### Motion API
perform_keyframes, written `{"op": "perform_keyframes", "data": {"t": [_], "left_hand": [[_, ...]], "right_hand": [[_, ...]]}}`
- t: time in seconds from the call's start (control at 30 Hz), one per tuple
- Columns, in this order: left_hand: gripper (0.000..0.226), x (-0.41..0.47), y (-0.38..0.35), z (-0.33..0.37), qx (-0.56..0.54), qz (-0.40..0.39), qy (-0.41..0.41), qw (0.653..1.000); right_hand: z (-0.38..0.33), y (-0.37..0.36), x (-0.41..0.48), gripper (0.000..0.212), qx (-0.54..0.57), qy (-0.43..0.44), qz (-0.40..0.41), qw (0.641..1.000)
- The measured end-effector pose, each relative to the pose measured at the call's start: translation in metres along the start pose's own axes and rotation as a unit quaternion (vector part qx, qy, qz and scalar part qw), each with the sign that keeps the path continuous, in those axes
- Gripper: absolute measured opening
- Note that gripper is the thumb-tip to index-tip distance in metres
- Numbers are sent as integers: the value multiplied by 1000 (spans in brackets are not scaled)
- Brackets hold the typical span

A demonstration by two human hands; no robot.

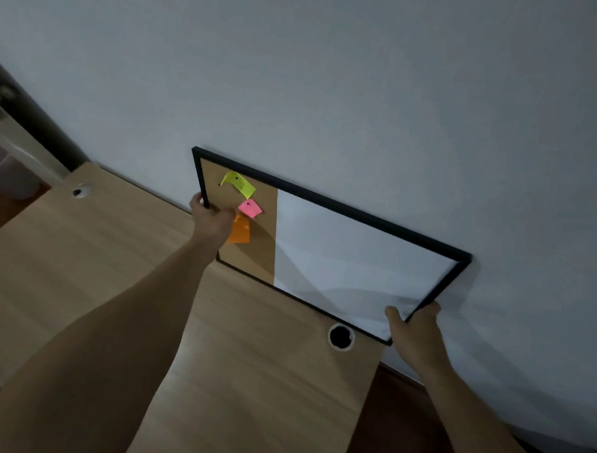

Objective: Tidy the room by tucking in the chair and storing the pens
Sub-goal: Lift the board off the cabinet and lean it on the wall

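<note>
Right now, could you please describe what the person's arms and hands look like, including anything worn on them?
Both forearms are bare for as far as the view shows: no sleeves, no gloves. The left hand and the right hand show no watch, bracelet or ring that I can make out, though the picture is dim and a little blurred. No markings are visible on either arm.

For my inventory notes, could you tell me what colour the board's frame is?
Black; the board's frame shows best in the head view.
</note>
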State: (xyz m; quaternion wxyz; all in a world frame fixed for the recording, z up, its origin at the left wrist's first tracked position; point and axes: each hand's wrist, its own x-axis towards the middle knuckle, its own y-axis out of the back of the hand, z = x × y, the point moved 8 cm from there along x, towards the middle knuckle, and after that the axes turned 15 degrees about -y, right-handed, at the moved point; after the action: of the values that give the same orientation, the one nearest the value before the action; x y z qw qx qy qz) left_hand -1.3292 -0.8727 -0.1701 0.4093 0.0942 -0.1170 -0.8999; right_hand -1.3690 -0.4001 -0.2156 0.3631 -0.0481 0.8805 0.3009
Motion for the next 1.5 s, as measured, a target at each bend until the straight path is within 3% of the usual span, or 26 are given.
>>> {"op": "perform_keyframes", "data": {"t": [0.1, 0.2, 0.43, 0.6, 0.77, 0.9, 1.0, 1.1, 1.2, 1.5], "left_hand": [[62, -4, 11, -3, 25, -5, -44, 999], [45, -35, 21, 2, 30, -18, -112, 993], [41, -140, 32, 3, 45, -86, -187, 977], [25, -228, 52, 12, 11, -97, -217, 971], [33, -300, 75, 19, 55, -117, -228, 965], [27, -342, 83, 32, 106, -138, -283, 943], [20, -362, 75, 39, 130, -157, -317, 926], [14, -381, 61, 57, 122, -184, -328, 918], [13, -395, 39, 77, 111, -211, -321, 917], [33, -422, -59, 100, 12, -273, -270, 923]], "right_hand": [[5, 7, 5, 53, -12, -6, -12, 1000], [13, 21, -1, 82, 0, -5, 2, 1000], [89, 69, -47, 94, 69, -20, 17, 997], [176, 95, -124, 91, 114, -34, 47, 992], [247, 127, -211, 74, 153, -26, 52, 986], [282, 164, -264, 107, 204, -8, 70, 976], [305, 186, -283, 79, 219, -3, 77, 973], [314, 210, -302, 70, 234, 9, 85, 968], [318, 238, -306, 100, 261, 15, 110, 959], [332, 345, -275, 120, 323, 52, 168, 930]]}}
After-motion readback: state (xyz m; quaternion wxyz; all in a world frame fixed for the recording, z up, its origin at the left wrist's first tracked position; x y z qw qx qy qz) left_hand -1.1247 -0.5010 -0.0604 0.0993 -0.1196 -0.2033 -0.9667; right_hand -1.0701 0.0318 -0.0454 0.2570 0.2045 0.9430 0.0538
